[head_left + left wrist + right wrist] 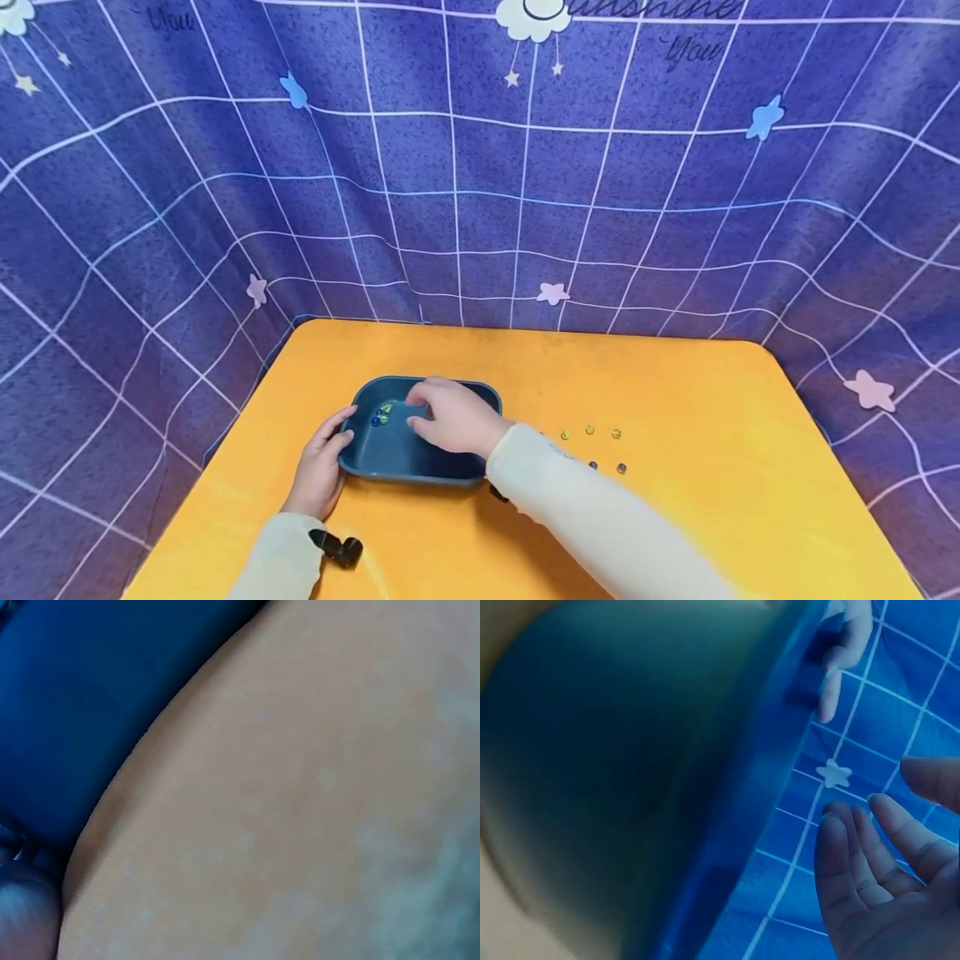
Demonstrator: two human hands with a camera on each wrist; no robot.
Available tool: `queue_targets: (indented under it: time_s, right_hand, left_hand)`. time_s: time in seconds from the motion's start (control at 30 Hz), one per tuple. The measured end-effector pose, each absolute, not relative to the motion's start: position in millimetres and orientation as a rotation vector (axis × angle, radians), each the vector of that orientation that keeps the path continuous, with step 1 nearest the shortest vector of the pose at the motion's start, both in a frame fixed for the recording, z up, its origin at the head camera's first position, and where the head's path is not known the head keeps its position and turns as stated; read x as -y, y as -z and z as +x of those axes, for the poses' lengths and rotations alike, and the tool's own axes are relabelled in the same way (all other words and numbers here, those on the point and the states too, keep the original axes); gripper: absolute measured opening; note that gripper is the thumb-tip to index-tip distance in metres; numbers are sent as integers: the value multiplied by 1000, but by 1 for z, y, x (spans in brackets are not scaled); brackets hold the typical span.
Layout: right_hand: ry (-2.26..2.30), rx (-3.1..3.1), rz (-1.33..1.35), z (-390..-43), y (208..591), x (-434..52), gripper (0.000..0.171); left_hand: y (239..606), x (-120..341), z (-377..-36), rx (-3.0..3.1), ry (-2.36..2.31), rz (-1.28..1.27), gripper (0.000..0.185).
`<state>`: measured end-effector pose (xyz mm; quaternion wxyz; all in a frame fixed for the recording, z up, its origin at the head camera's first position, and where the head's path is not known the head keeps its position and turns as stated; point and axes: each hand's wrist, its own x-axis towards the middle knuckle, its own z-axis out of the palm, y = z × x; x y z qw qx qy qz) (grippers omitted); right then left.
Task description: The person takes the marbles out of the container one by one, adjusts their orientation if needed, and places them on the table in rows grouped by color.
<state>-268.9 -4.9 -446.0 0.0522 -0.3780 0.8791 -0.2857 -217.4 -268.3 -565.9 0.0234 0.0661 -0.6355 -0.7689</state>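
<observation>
A dark blue plastic basin (405,477) stands on the table left of the middle. My left hand (318,471) grips its left rim, thumb over the edge. Several small green and blue marbles (384,420) lie together on the basin floor, near its left end. Over the basin hovers my right hand (461,417), its fingers loosely bent and spread from the thumb. In the right wrist view those fingers (840,862) hold nothing, and the basin wall (630,750) fills the left side. The left wrist view shows mostly skin (262,787) beside the blue basin (82,697).
Right of the basin, partly behind the right sleeve (600,517), several yellow-green marbles (590,430) and dark blue marbles (622,468) lie on the yellow table (712,500). A blue curtain (487,225) with a white grid hangs around the table's back and sides.
</observation>
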Motion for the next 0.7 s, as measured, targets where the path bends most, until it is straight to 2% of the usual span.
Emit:
queue_targets:
  time_s: [0.43, 0.7]
  right_hand:
    - [704, -2663, -935, -280, 474, 61, 47]
    - [678, -2681, -817, -279, 486, 83, 47]
  left_hand:
    - [568, 271, -216, 1932, 2416, 157, 48]
    - [568, 270, -218, 1911, 2433, 137, 49]
